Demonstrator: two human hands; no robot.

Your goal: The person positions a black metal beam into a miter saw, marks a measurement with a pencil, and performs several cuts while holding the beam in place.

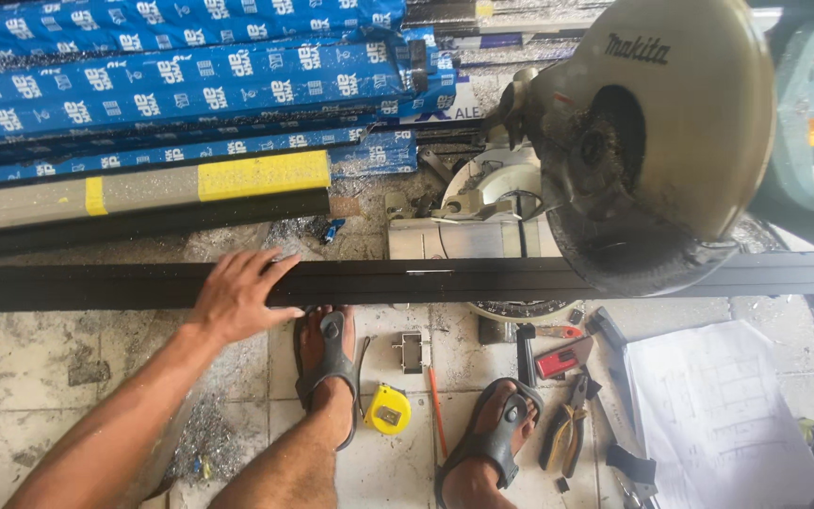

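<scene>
Head cam looking straight down: floor is pale tile (pixel 40 358), pretty grubby, with metal shavings (pixel 195 438) scattered near the left foot. The left hand (pixel 237 297) lies flat, fingers spread, pressing on a long dark metal profile (pixel 407 281) that runs across the whole view and passes under the blade guard of a miter saw (pixel 652 123). Right hand isn't in view. Behind the profile sits a stack of blue-wrapped lengths (pixel 162 85), one with yellow tape (pixel 261 174). Between the sandalled feet there's a yellow tape measure (pixel 388 410), with pliers (pixel 567 429) and a paper drawing (pixel 718 415) off to the right.
</scene>
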